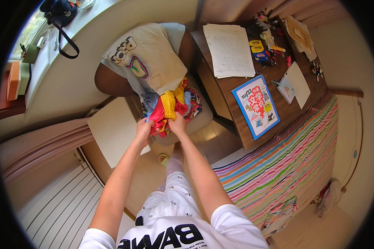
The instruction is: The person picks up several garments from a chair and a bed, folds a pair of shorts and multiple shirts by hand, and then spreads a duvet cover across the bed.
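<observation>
My left hand (145, 129) pinches a red garment (158, 112) by its edge. My right hand (177, 124) grips the ribbed yellow cloth (168, 104) that lies against the red one; whether the two are one piece cannot be told. Both hands are close together over the seat of a chair (201, 126). Beneath them lies a heap of clothes, with a light blue garment (148, 101) on the left and a patterned cloth (195, 99) on the right. A cream T-shirt (155, 53) with printed lettering is draped over the brown chair back (112, 79).
Right of the chair stands a wooden desk (237, 124) with written sheets (229, 51) and a blue-edged book (256, 105). A striped bedspread (286, 149) covers the bed nearer me. A white board (113, 130) is to the left, and a windowsill (90, 18) holds a strapped bag (60, 14).
</observation>
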Motion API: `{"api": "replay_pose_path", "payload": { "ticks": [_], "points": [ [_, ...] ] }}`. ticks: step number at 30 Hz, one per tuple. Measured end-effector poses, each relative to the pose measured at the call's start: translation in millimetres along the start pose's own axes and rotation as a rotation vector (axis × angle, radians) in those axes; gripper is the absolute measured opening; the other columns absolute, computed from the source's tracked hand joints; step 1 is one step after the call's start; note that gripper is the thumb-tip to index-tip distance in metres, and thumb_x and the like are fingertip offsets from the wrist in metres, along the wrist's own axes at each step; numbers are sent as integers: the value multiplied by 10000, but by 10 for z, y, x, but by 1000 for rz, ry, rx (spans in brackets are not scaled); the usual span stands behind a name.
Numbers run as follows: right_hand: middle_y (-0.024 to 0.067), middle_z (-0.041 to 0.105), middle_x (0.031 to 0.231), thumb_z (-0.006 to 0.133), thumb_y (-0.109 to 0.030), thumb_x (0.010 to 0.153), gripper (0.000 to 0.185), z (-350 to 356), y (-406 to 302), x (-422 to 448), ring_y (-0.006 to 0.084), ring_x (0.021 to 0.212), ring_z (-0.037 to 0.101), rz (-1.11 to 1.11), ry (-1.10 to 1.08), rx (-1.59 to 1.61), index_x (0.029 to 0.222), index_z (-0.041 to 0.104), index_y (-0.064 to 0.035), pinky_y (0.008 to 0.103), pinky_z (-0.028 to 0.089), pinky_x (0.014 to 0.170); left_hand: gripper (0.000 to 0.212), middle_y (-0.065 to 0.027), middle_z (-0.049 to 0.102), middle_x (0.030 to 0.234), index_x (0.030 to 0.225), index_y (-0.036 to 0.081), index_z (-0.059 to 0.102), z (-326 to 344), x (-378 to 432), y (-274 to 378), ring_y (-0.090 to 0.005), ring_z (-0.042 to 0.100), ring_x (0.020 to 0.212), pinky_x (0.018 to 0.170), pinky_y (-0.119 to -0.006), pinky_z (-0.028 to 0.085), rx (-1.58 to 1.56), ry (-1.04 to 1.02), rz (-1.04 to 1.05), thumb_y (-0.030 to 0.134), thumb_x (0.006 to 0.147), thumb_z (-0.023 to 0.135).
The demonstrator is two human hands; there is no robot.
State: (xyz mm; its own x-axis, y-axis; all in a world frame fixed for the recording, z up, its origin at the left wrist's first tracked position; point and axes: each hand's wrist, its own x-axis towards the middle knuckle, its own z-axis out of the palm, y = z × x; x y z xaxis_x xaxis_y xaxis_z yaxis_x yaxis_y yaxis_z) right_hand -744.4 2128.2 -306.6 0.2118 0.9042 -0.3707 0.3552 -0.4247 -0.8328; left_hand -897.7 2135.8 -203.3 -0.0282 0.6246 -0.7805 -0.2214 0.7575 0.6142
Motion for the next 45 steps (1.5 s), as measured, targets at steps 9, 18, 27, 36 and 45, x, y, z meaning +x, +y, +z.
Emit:
{"api": "replay_pose_path", "payload": {
  "ticks": [9,18,27,36,45],
  "points": [
    [36,659,875,502,24,765,274,-1394,-1857,-295,81,745,602,-207,-198,673,1012,602,88,237,487,681,452,-133,612,1147,1229,82,528,-268,157,70,-244,593,1017,840,-419,517,-193,-156,-218,368,879,527],
    [148,640,943,745,-155,706,425,-1663,-2890,-1248,219,886,648,-542,-445,-14,1048,566,23,323,499,774,734,-150,441,1422,1350,93,498,171,-1505,1308,-358,395,1320,1107,-440,293,747,-166,1289,38,654,725],
    [95,518,1018,722,-53,645,546,-1745,-3512,-1813,331,936,552,-1001,199,-635,1143,505,-112,432,481,763,105,33,560,881,1012,0,575,-540,-2892,1905,-31,505,776,664,-199,419,455,-511,851,-14,908,576],
    [111,700,1032,636,39,832,228,-1792,-3651,-2009,160,1024,639,-893,-554,309,1057,624,2,296,488,913,330,28,594,789,1081,-26,652,-1508,-4012,2175,-53,518,721,655,-256,467,909,-637,535,279,976,587],
    [177,647,765,521,-133,830,272,-1378,-4430,-3350,244,656,613,-989,-910,-327,956,618,88,373,488,638,335,-74,655,1067,1145,-16,573,-1509,-4592,1620,-132,583,973,905,-300,471,977,-846,768,148,881,699]
  ]
}}
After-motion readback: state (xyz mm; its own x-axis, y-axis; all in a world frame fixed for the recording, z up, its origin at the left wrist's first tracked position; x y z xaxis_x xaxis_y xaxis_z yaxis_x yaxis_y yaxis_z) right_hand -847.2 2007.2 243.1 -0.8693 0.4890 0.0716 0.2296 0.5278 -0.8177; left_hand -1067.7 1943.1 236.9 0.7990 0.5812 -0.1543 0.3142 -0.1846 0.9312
